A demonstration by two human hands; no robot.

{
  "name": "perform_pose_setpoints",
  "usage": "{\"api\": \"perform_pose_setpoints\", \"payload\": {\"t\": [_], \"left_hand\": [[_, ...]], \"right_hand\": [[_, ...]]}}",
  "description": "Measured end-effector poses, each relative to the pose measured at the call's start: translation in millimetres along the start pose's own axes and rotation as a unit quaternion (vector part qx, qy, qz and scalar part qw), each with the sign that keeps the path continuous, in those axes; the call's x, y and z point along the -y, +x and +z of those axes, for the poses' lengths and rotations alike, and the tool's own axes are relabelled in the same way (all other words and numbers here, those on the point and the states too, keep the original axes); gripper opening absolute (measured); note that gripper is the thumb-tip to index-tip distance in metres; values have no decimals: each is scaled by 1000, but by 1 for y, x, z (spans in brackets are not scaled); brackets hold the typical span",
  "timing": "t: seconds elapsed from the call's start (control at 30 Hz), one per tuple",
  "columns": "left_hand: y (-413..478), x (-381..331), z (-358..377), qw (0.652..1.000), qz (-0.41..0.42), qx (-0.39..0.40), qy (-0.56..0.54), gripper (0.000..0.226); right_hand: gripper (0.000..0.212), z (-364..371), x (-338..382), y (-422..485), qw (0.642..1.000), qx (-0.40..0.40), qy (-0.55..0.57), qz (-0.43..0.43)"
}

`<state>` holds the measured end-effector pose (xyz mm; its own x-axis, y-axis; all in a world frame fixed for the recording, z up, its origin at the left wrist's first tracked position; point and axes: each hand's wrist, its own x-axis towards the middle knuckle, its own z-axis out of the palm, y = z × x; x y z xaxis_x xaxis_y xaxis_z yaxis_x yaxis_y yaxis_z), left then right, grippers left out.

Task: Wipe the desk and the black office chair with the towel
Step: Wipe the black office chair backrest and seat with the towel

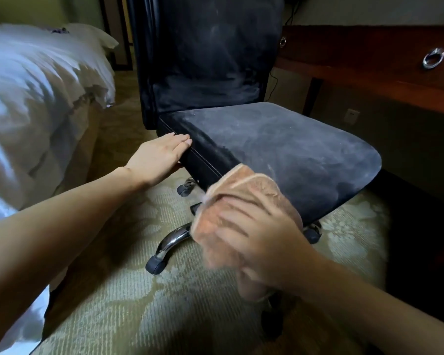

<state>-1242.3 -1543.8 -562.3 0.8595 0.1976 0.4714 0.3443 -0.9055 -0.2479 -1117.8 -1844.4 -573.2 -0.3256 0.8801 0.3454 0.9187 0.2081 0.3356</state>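
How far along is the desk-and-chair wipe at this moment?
Nothing looks clearly finished: the chair seat and backrest show pale streaks, dust or wipe marks I cannot tell. In hand: the right hand grips the towel at the seat's front corner; the left hand rests on its side edge. The desk top is out of view, so unknown.

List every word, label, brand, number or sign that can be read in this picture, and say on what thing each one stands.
No text can be read in this picture.
The black chair, the towel, the desk, its ring handles and the bed cover show no words or numbers.
The wall socket under the desk is too small and dark to show any mark.
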Motion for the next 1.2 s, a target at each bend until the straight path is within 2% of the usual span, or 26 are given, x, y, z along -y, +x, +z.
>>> {"api": "perform_pose_setpoints", "payload": {"t": [0.07,0.17,0.27,0.33,0.4,0.47,0.53,0.6,0.7,0.83,0.93,1.0,1.1,1.2], "left_hand": [[1,1,2,1000,0,9,13,55],[2,2,4,1000,-4,23,11,61],[4,2,2,999,-9,33,-1,70],[3,1,-2,999,-21,43,-15,73],[2,0,-7,998,-33,50,-34,68],[1,-1,-11,995,-56,37,-80,63],[1,-1,-13,994,-58,54,-76,70],[1,-2,-12,995,-46,84,-30,79],[1,-7,-17,993,-61,98,-15,81],[2,-11,-24,993,-61,100,-1,80],[1,-18,-27,993,-56,103,6,79],[1,-20,-29,994,-51,99,20,79],[3,-19,-32,995,-44,89,23,78],[3,-18,-33,996,-42,78,24,77]], "right_hand": [[20,11,3,-11,996,-40,-47,-67],[20,10,-5,-11,984,-128,-73,-103],[17,-13,-14,15,975,-205,-9,-86],[24,-29,-23,36,966,-255,6,-44],[46,-36,-31,53,973,-227,25,18],[63,-35,-34,64,986,-127,66,87],[69,-25,-30,64,980,-37,113,158],[70,-15,-27,58,967,-6,160,200],[67,-15,-26,45,974,-33,153,164],[53,-5,-22,12,968,-131,195,87],[52,1,-20,-15,971,-123,204,35],[45,-1,-25,-20,971,-128,202,15],[34,-12,-36,-15,965,-181,191,3],[36,-37,-41,-10,957,-231,176,5]]}}
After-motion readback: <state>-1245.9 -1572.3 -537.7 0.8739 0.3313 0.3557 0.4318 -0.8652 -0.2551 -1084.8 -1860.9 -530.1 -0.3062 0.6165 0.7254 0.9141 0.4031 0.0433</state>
